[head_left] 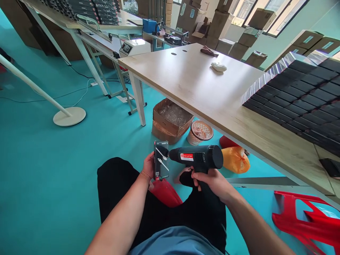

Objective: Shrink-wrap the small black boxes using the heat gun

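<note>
Over the black-trousered lap (124, 191), right hand (212, 182) wrapped tight on a black heat gun (196, 157), nozzle just beside a packaged white cable (161, 160), gripped upright in the left hand (147, 167)

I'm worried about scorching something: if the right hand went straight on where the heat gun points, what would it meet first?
Probably the black boxed package in the left hand: the heat gun in the right hand points at it, nozzle almost touching, though depth is hard to judge.

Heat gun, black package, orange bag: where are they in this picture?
Heat gun (199, 156): head view, on the black body behind the red label.
Black package (160, 160): head view, on its front face.
Orange bag (236, 160): head view, on the middle of the bag.
</note>
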A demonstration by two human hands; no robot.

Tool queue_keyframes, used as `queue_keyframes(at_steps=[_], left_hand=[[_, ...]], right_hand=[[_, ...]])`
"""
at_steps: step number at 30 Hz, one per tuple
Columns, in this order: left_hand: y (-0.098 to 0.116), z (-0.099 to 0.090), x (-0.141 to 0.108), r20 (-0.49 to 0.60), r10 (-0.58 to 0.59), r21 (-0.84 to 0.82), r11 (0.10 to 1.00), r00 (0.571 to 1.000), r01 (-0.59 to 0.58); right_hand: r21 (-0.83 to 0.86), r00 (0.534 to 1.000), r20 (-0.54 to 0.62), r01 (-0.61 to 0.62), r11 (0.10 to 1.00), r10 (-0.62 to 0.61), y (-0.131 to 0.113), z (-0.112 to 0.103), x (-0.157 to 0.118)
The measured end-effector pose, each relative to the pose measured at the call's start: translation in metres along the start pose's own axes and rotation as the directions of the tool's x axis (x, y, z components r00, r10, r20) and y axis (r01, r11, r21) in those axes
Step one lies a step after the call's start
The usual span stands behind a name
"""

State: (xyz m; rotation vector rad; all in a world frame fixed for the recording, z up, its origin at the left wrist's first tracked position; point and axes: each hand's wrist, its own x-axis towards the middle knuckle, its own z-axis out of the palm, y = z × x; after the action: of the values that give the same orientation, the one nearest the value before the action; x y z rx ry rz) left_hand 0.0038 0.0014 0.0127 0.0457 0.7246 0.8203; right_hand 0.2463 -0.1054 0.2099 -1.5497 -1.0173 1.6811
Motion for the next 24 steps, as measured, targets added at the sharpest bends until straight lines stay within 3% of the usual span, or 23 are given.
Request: queue_keyframes(at_steps=[5, 9, 11, 16, 18, 20, 24], left_hand=[[0.001, -0.001, 0.000, 0.052, 0.055, -0.051, 0.997, 0.997, -0.052], [0.001, 0.002, -0.001, 0.065, 0.067, -0.064, 0.996, 0.996, -0.062], [0.002, 0.003, -0.003, 0.072, 0.066, -0.078, 0.995, 0.995, -0.060], [0.008, 0.003, -0.009, 0.096, 0.112, -0.141, 0.985, 0.989, -0.098], [0.009, 0.004, -0.010, 0.117, 0.154, -0.168, 0.977, 0.981, -0.133], [0.010, 0.006, -0.013, 0.124, 0.167, -0.188, 0.972, 0.978, -0.143], [0.011, 0.011, -0.017, 0.117, 0.160, -0.188, 0.973, 0.980, -0.136]], right_hand=[[-0.200, 0.956, 0.199, -0.176, 0.964, 0.216, -0.003, -0.012, -0.004], [-0.092, 0.991, 0.067, -0.109, 0.990, 0.115, -0.001, -0.007, -0.005], [-0.081, 0.992, 0.040, -0.118, 0.990, 0.122, 0.001, -0.006, -0.007], [-0.194, 0.907, 0.244, -0.301, 0.934, 0.343, 0.019, -0.019, -0.031], [-0.091, 0.922, 0.213, -0.311, 0.946, 0.323, 0.032, -0.028, -0.043], [0.102, 0.956, 0.096, -0.286, 0.953, 0.277, 0.043, -0.037, -0.049], [0.467, 0.949, -0.070, -0.242, 0.851, 0.308, 0.057, -0.047, -0.047]])
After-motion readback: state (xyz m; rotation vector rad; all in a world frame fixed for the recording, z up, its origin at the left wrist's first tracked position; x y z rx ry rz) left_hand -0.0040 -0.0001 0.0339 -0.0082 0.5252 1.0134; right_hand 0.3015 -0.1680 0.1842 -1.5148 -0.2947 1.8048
